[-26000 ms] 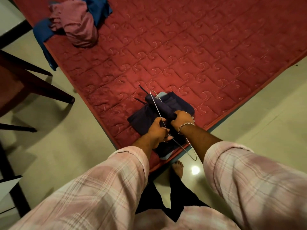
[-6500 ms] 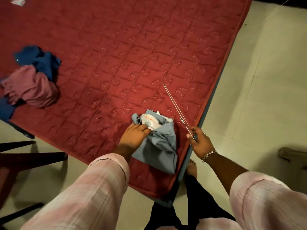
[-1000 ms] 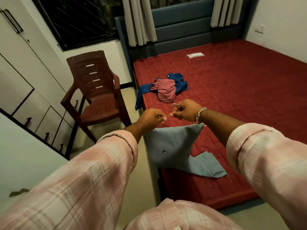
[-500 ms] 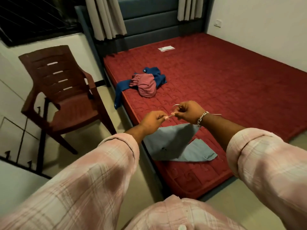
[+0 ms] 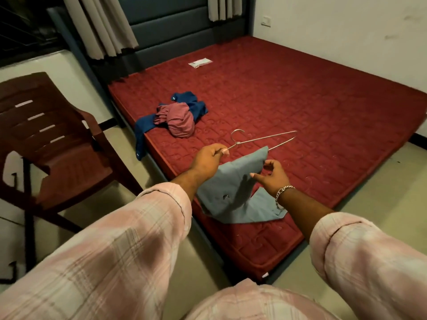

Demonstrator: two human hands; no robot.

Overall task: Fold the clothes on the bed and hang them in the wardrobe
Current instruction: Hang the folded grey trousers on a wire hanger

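My left hand (image 5: 208, 158) pinches the neck of a wire hanger (image 5: 265, 138), held flat above the red mattress (image 5: 312, 100). A grey-blue garment (image 5: 228, 183) is draped over the hanger's bar and hangs down, its lower end lying on the mattress corner. My right hand (image 5: 272, 175) is just right of the garment, fingers loosely curled and spread at the cloth's edge, gripping nothing that I can see. A crumpled pink garment (image 5: 180, 121) lies on top of a blue garment (image 5: 196, 105) near the bed's left edge.
A brown plastic chair (image 5: 57, 146) stands on the floor left of the bed. A small white paper (image 5: 199, 62) lies near the padded headboard (image 5: 171, 21). Curtains (image 5: 101, 26) hang behind it. A white wall runs along the bed's far right side.
My right hand has let go of the hanger's hook and dropped to the garment's edge. My left hand holds the hanger alone, and the hanger has swung out flat to the right.
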